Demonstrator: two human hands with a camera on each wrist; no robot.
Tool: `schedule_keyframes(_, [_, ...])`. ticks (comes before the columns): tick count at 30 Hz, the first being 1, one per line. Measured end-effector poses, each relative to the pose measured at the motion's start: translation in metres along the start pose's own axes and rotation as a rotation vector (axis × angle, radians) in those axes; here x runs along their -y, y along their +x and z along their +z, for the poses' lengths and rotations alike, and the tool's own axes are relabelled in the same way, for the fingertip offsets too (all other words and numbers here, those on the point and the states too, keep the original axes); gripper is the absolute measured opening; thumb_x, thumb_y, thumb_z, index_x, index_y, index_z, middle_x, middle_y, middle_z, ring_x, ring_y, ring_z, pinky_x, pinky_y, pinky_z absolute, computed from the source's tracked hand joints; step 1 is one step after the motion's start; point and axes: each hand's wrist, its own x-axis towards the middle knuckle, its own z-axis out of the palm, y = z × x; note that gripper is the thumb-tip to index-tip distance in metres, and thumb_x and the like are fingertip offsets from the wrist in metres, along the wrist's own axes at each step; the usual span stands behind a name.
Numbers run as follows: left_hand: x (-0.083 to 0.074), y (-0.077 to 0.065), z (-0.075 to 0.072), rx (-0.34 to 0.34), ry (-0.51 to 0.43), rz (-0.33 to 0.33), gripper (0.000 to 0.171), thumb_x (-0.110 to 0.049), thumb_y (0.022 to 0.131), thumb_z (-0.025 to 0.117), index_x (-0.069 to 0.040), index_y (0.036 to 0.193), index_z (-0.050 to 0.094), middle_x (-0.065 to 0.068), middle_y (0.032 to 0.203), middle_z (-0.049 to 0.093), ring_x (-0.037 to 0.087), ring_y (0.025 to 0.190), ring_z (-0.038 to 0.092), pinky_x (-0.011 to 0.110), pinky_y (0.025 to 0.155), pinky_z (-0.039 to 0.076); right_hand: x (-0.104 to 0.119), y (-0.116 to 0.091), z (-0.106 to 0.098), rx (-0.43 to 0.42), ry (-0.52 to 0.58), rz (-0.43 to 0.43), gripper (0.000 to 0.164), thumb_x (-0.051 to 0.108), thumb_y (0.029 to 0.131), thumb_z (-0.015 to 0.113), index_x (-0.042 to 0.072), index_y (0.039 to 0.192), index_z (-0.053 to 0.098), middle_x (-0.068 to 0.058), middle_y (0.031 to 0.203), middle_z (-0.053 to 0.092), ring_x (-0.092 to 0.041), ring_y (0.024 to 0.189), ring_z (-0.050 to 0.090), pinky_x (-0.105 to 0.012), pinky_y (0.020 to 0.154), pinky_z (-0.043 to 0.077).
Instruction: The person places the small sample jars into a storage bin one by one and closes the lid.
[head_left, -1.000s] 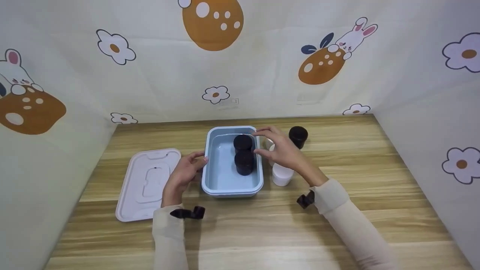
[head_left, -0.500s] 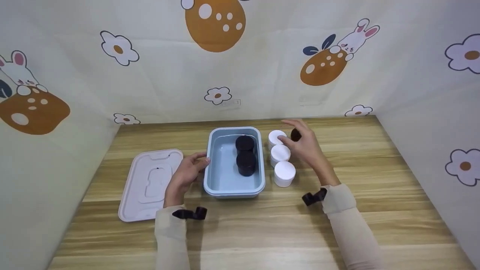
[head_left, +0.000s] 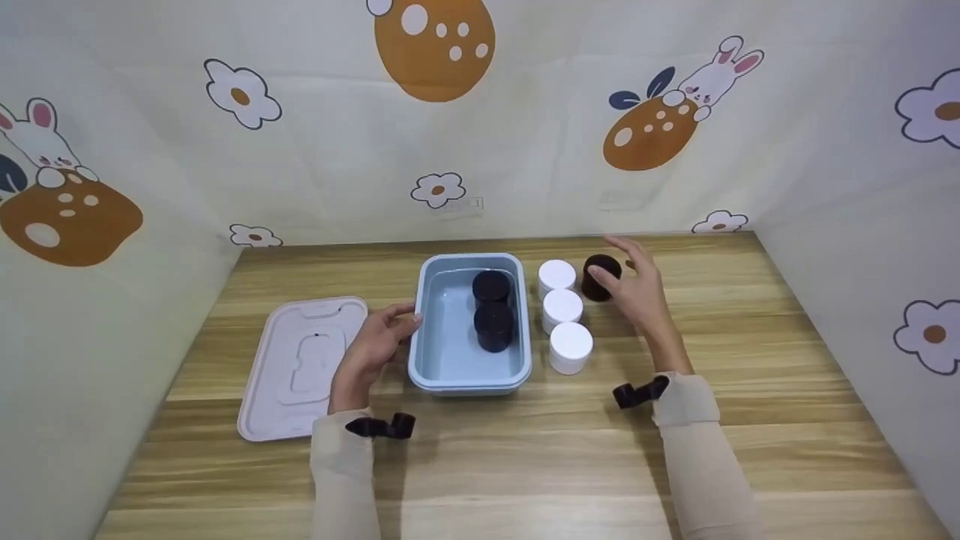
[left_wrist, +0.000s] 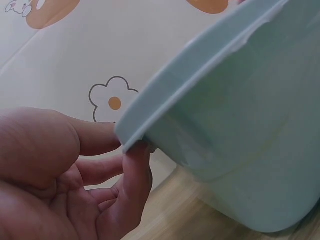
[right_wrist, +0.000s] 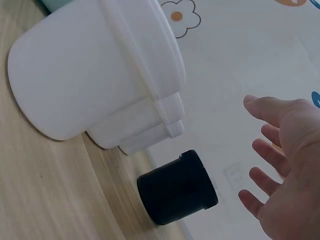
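Observation:
My left hand [head_left: 373, 346] pinches the left rim of a light blue plastic tub [head_left: 469, 387] between thumb and fingers; the left wrist view shows the fingertips at the lip. Two black lidded jars [head_left: 493, 330] stand upright inside, along the tub's right wall. My right hand [head_left: 640, 291] is spread with nothing in it, beside and over another black jar [head_left: 599, 293] on the table. In the right wrist view that black jar [right_wrist: 175, 190] stands apart from the fingers. Three white lidded jars [head_left: 570, 346] form a row between the tub and the right hand.
A pale lid [head_left: 268, 390] lies flat on the wooden table [head_left: 495, 472] left of the tub, partly behind the left hand. A patterned cloth wall [head_left: 525, 135] encloses the table at the back and sides.
My right hand has moved from the tub's right rim, over the white jars, to the black jar on the right. My left hand stays at the tub's rim.

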Motion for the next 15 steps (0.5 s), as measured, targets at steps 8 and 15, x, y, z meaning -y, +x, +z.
schedule_keyframes(8, [0.000,0.001,0.000,-0.006,0.026,-0.023,0.047,-0.021,0.104,0.055,-0.003,0.146,0.046,0.025,0.126,0.065,0.022,0.096,0.070,0.033,0.075,0.061,-0.023,0.004,-0.004,0.017,0.036,0.081,0.061,0.013,0.088,0.077,0.005,0.143,0.052,-0.017,0.150,0.046,-0.036,0.142,0.036,-0.053,0.114,0.033])
schedule_keyframes(15, [0.000,0.001,-0.002,-0.011,0.039,-0.024,0.047,-0.022,0.104,0.055,-0.004,0.147,0.047,0.025,0.125,0.066,0.020,0.093,0.070,0.032,0.075,0.060,-0.037,0.002,-0.001,0.072,0.077,0.195,0.072,0.011,0.089,0.076,0.005,0.151,0.040,-0.020,0.158,0.034,-0.039,0.146,0.032,-0.050,0.118,0.036])
